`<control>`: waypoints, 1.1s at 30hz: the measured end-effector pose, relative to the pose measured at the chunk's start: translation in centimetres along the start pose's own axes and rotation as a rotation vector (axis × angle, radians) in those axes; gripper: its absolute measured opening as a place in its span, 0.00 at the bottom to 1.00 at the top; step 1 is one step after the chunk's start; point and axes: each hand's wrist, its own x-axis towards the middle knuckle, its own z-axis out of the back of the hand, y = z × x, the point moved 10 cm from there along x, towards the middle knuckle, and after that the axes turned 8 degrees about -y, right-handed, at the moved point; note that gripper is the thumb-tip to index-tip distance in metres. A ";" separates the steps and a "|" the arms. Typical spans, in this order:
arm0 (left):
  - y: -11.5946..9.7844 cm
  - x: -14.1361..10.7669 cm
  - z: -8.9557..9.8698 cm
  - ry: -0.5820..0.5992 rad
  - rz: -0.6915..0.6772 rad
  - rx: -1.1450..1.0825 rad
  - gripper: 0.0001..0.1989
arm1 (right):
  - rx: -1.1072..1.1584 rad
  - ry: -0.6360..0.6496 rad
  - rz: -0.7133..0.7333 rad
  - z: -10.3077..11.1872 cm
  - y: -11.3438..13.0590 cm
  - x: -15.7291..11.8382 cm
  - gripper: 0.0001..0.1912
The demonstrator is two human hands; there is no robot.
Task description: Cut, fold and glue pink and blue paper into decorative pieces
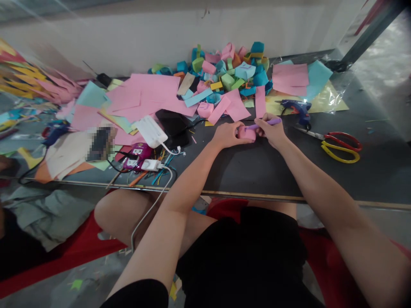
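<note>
My left hand is closed around the side of a small folded pink paper piece, holding it just above the dark table. In my right hand is a purple pen, gripped near its lower part and slanting across the paper piece. The pen's tip lies at the top of the pink paper; whether it touches cannot be made out. Behind the hands are a pink paper strip and a heap of small folded paper pieces in pink, blue, green and yellow.
Scissors with red and yellow handles and a blue glue gun lie to the right. On the left are pink sheets, a white charger block, a purple power strip with cables, and another glue gun.
</note>
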 end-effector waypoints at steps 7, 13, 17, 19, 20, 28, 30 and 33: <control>-0.1 0.0 0.0 0.007 -0.001 0.022 0.36 | 0.023 0.014 0.002 -0.2 0.1 -0.2 0.23; -0.2 0.0 0.2 -0.007 -0.006 0.015 0.38 | 0.116 -0.068 0.008 1.0 -0.2 0.7 0.25; 0.1 -0.1 0.0 0.000 0.004 0.013 0.38 | 0.123 -0.091 -0.015 1.5 -0.4 0.9 0.24; 0.1 -0.1 -0.1 -0.001 0.000 0.010 0.38 | 0.100 -0.088 -0.024 1.5 -0.5 0.8 0.22; 0.0 -0.1 0.0 -0.002 -0.001 0.009 0.38 | 0.090 -0.091 -0.022 1.5 -0.5 0.8 0.22; -0.1 0.0 -0.1 0.011 -0.001 0.024 0.38 | 0.036 -0.085 -0.018 1.3 -0.4 0.7 0.23; -0.1 0.0 -0.1 0.012 -0.002 0.021 0.37 | 0.042 -0.089 -0.012 1.4 -0.3 0.7 0.23; 0.0 0.0 -0.2 0.008 -0.005 0.014 0.37 | 0.044 -0.103 -0.007 1.6 -0.4 0.8 0.22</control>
